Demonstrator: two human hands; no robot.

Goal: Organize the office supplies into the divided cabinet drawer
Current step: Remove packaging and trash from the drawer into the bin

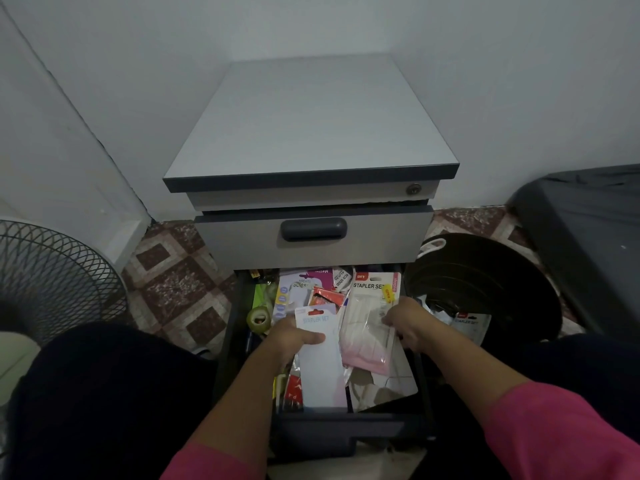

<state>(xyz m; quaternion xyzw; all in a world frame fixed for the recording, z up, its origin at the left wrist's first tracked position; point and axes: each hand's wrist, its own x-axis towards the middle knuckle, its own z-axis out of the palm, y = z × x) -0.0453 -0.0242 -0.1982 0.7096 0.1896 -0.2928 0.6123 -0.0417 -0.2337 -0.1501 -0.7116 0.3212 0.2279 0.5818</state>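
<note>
Pink sleeves [568, 441] over open drawer [346, 427]; patterned floor tiles [173, 285].

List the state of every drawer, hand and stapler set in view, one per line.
Bottom drawer: pulled open, crowded with packets.
Middle drawer: closed.
Left hand: grips the white stapler set card.
Right hand: pinches the pink stapler set pack.
Tape roll: lying in the drawer's left side.

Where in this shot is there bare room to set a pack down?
The cabinet top is bare, bordered by the wall behind. The open drawer is crowded: packs overlap wall to wall, with a tape roll at its left. The left hand holds a white stapler pack; the right hand grips a pink one.
</note>
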